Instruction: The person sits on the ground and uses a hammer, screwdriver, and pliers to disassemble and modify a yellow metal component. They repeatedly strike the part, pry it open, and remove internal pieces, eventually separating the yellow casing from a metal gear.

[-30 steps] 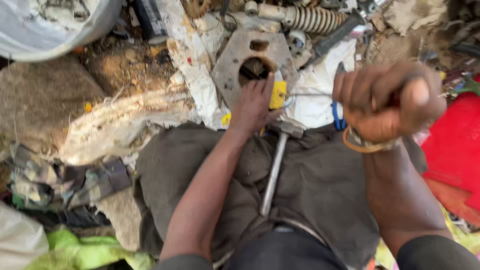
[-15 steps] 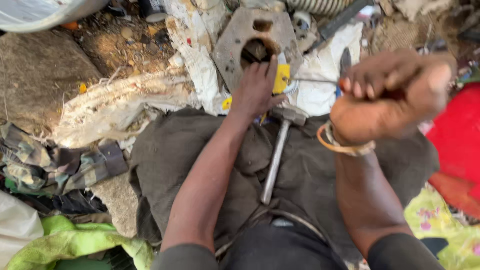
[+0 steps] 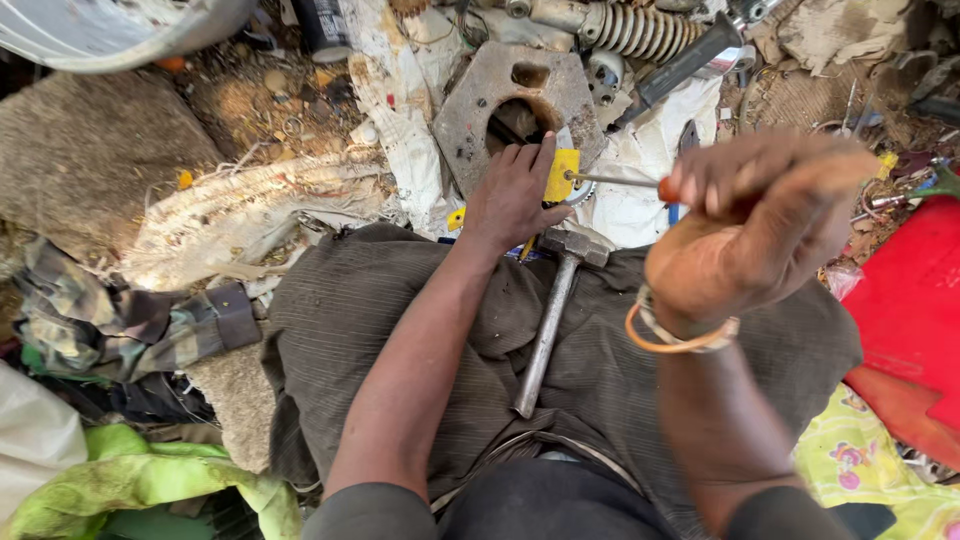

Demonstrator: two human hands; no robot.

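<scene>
— While the left hand [image 3: 512,200] presses down, what sits under it?
— A small yellow piece [image 3: 561,175], lying on the near edge of a rusty metal plate [image 3: 470,110] with a big hole in it. The fingers are held close together, thumb out to the right, pinning the yellow piece against the plate.

— And the right hand [image 3: 755,225]?
— Raised nearer the camera, to the right. Its fingers are curled tight around the handle of a screwdriver [image 3: 615,181]; only the reddish end of the handle shows. The thin shaft runs left, and its tip touches the yellow piece.

— Anything on the lap?
— A hammer [image 3: 548,325] lies on the dark cloth [image 3: 350,320] over the knees, head far, handle pointing near, just beside the left wrist.

— What's around?
— A coil spring [image 3: 640,30] lies far, beyond the plate, with white rags [image 3: 400,80] to the left of the plate. A red sheet [image 3: 915,300] lies on the right, green cloth [image 3: 140,480] near left.
</scene>
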